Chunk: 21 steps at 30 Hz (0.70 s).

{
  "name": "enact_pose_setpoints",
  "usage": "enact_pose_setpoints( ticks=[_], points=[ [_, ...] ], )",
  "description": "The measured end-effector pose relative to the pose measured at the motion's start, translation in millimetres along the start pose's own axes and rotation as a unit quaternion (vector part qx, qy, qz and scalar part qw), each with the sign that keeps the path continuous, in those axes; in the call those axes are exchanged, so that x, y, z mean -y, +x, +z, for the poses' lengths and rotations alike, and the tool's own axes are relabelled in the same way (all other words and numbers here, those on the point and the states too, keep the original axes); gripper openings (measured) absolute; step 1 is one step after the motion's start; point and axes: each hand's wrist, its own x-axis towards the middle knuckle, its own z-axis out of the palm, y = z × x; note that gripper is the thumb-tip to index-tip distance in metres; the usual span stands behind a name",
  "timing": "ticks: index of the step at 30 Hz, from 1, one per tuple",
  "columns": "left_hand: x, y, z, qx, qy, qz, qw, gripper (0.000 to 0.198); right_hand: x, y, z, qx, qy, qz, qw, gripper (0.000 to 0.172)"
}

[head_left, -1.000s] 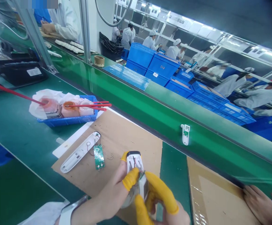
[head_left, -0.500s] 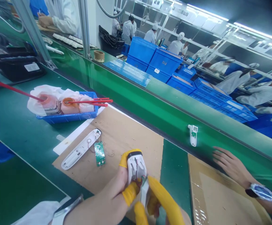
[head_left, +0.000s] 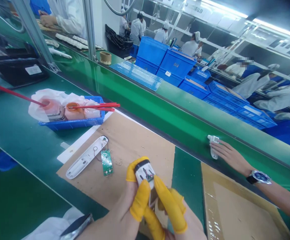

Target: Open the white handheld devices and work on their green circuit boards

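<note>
Yellow finger cots cover fingers on both of my hands. My left hand [head_left: 135, 196] is closed around a white plastic housing [head_left: 144, 171] with a dark rounded end and thin wires inside. My right hand [head_left: 171, 206] pinches at the lower end of the same housing, where a small green edge shows; its lower part is hidden by my fingers. To the left on the cardboard lies a long white shell [head_left: 86, 158], open side up, with a green circuit board [head_left: 106, 162] wired to it.
A blue tray [head_left: 71, 125] holds jars and red sticks. Beyond the cardboard [head_left: 135, 133] runs a green conveyor belt [head_left: 145, 106]. At right a co-worker's hand [head_left: 226, 153] touches a white device [head_left: 213, 155] on the belt, above another cardboard sheet [head_left: 237, 213].
My right hand has moved up against the housing, and the pale part between my hands has come closer to it. The co-worker's hand has reached left onto the white device.
</note>
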Motion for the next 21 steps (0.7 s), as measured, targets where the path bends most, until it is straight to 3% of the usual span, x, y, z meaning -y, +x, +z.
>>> enact_pose_setpoints(
  ticks=[4,7,10,15,18,21],
  points=[
    [-9,9,12.8,0.003,-0.078,-0.019,0.997,0.062,-16,16,-7,0.058,0.022,-0.067,0.996,0.054],
    [-16,16,23.2,-0.03,-0.095,-0.046,0.994,0.07,-28,17,-7,0.046,0.014,-0.09,0.995,0.052],
    [-21,17,26.6,-0.028,-0.091,-0.048,0.994,0.063,-30,21,-8,0.033,-0.001,-0.135,0.99,0.051],
    [-24,15,24.5,-0.031,-0.055,-0.051,0.997,0.067,-23,33,-10,0.018,-0.042,-0.184,0.982,0.03],
    [-22,16,25.3,-0.044,-0.011,-0.042,0.998,0.07,-20,34,-7,-0.008,-0.051,-0.179,0.983,0.022],
    [-23,18,28.4,-0.059,0.054,-0.002,0.997,0.065,-17,31,-3,-0.027,0.021,-0.084,0.996,0.024]
  ],
)
